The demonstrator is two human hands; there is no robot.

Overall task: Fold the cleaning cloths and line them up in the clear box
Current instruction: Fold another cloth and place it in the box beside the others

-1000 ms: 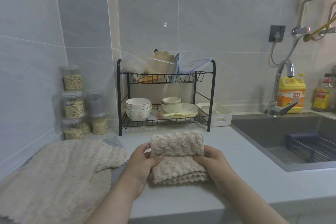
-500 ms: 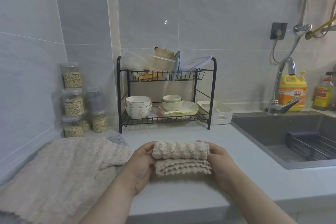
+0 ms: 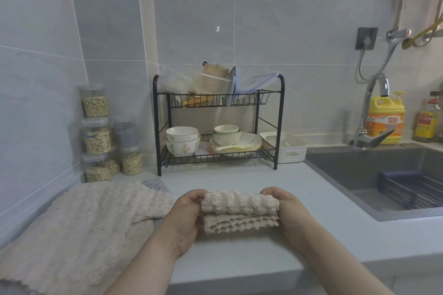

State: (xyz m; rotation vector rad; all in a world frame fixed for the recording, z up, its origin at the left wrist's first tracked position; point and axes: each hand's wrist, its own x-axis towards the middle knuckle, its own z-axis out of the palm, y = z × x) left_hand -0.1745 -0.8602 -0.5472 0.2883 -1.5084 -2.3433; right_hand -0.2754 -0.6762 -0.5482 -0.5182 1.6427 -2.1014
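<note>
Between my hands: folded cloth (image 3: 239, 211).
My left hand (image 3: 185, 219): fingers curled, gripping its left end.
My right hand (image 3: 288, 213): gripping its right end.
Beside my left hand: spread cloths (image 3: 84, 223).

1. Folded cloth (image 3: 239, 208): beige with a knobbly pile. We see it doubled into a narrow band, a rolled upper fold above scalloped edges. It lies crosswise at the front of the desk (image 3: 239, 254), pinched at its ends by the left grip (image 3: 187, 218) and right grip (image 3: 292, 213).
2. Spread cloths (image 3: 84, 230): same beige pile, unfolded and overlapping flat on the desk's left, just beside the folded cloth.
3. Grey cloth (image 3: 155, 184): we see only a corner, under the spread cloths.
</note>
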